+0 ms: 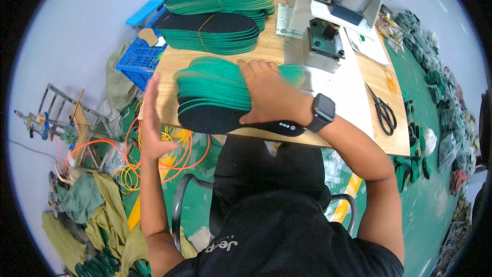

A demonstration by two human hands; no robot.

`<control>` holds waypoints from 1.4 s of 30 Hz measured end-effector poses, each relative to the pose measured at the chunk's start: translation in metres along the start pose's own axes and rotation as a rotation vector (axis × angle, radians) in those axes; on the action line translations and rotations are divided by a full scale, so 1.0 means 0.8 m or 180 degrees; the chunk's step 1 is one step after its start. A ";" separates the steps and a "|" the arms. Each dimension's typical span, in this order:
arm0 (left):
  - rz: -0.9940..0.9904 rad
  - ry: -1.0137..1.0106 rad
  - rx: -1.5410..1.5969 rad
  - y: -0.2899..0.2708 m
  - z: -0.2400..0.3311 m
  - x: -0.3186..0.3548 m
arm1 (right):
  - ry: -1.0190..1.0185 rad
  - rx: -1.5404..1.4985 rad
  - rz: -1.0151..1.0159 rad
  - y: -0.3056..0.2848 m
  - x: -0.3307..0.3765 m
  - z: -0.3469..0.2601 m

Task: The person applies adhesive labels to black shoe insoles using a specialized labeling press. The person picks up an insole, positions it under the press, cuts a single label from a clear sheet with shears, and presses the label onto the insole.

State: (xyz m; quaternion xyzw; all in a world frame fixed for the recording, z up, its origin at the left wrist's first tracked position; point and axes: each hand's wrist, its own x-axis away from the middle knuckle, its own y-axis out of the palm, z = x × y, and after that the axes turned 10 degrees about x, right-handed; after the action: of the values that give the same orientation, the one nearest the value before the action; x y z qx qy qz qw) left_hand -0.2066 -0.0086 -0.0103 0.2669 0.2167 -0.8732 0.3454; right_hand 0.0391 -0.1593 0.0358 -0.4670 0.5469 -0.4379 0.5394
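A bundle of green and black shoe insoles (pixel 212 84) lies on its side along the near edge of the wooden table, its layers fanned out. Over its middle and narrow end, my right hand (pixel 277 95) is wrapped, thumb on the near side and fingers on the far side. A thin yellowish rubber band seems to cross the bundle by those fingers. The nearest insole shows its black face with small white printing. Off the table's left corner, my left hand (pixel 155 123) is raised with fingers stretched and thumb apart, touching nothing; it is slightly blurred.
Banded insole stacks (pixel 210 33) stand at the table's far left, beside a blue crate (pixel 138 59). A press machine (pixel 325 43) stands at the back right. Black scissors (pixel 383 113) and rubber bands (pixel 391 82) lie on the right. Orange hoses (pixel 192 156) coil on the floor.
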 end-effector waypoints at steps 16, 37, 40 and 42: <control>-0.0119 0.0030 -0.1059 -0.008 -0.027 -0.008 | -0.0956 -0.0656 -0.0059 -0.015 -0.049 0.000; 0.0858 -0.0142 0.1790 -0.008 -0.007 0.000 | -0.1246 -0.0741 0.0421 -0.031 -0.033 -0.045; 0.0350 -0.0622 0.2015 -0.018 -0.009 0.010 | -0.1342 -0.1552 -0.0371 -0.088 0.009 -0.094; -0.0951 -0.0723 0.2163 0.008 0.017 0.012 | -0.1757 -0.2732 -0.0555 -0.084 0.028 -0.116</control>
State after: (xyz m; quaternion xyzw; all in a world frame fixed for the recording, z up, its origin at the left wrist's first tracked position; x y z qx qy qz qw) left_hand -0.2120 -0.0250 -0.0071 0.2333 -0.0881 -0.9599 0.1281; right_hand -0.0506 -0.1955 0.1008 -0.7883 0.4736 -0.0780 0.3850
